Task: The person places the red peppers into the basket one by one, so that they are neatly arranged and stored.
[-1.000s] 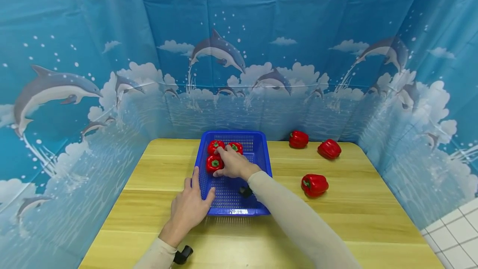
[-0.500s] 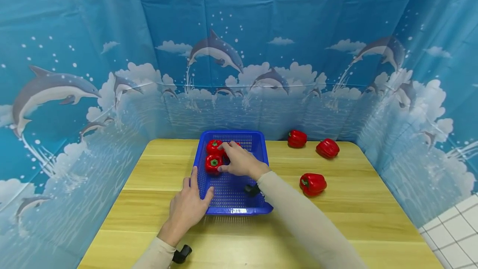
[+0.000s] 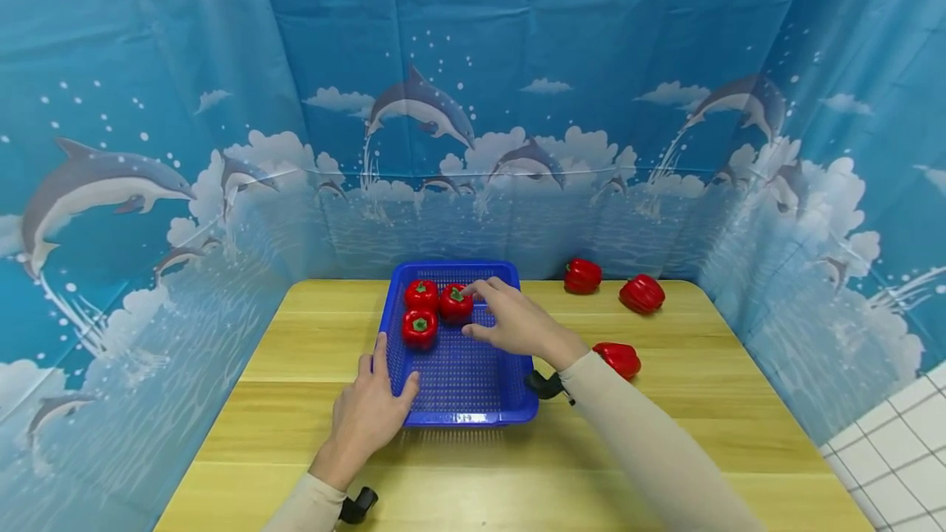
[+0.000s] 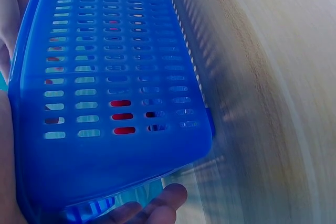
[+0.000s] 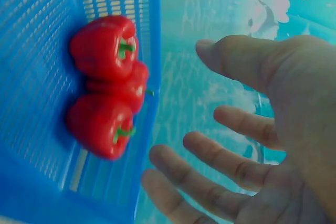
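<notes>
In the head view three red bell peppers, a back-left one (image 3: 421, 295), a front-left one (image 3: 419, 327) and a right one (image 3: 456, 304), stand stem-up in a blue plastic basket (image 3: 473, 417). My right hand (image 3: 517, 320) hovers over the basket's right side, fingers spread, nothing in its grasp. The right wrist view also shows the right hand (image 5: 252, 135) apart from the peppers. My left hand (image 3: 372, 409) rests at the basket's near-left corner, index finger straight along the left rim. In the left wrist view, its fingertips (image 4: 173, 195) show beyond the basket wall (image 4: 115, 156).
Three more red bell peppers lie on the wooden table (image 3: 296, 401) right of the basket: one at the back (image 3: 582, 277), one farther right (image 3: 642, 294), and one nearer (image 3: 619, 359), partly behind the right forearm. A dolphin-print curtain (image 3: 473, 212) surrounds the table's back and sides.
My right hand has let go of the right pepper and drawn back up and to the right, leaving it beside the other two. The left hand stays at the basket corner.
</notes>
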Available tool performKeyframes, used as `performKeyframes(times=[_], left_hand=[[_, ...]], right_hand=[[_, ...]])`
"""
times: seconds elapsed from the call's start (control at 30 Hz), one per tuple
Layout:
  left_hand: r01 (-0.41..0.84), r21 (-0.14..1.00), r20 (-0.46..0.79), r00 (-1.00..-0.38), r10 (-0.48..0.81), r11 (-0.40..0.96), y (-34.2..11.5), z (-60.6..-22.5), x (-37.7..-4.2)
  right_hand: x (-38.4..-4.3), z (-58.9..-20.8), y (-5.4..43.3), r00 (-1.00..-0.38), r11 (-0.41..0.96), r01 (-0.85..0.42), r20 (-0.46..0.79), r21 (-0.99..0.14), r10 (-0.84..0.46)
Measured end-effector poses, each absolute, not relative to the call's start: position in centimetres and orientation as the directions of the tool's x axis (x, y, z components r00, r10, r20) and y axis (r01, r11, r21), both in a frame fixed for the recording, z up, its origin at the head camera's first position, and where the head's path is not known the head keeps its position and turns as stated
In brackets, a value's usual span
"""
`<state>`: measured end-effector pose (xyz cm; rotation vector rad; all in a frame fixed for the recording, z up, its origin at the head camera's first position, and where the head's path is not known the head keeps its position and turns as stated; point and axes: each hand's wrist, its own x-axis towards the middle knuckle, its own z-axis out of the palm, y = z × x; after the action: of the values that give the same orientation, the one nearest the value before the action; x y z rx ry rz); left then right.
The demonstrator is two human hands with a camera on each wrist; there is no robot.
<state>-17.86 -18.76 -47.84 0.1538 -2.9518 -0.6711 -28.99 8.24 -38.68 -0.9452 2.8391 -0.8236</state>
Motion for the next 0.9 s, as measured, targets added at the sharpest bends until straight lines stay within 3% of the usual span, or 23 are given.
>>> performKeyframes(times=[0.5,0.9], left_hand=[[-0.076,0.446,0.087,-0.988,-0.128,0.892,-18.8,-47.9,-17.9],[-0.08,0.451,0.078,-0.989,-0.128,0.889,-18.8,-48.1,-18.0]], right_hand=[[-28.9,-42.1,20.2,-0.841,0.671,-0.529,0.212,-0.519,-0.498],[-29.4,-46.5,28.4,-0.819,0.68,-0.544,0.134,-0.491,-0.558]])
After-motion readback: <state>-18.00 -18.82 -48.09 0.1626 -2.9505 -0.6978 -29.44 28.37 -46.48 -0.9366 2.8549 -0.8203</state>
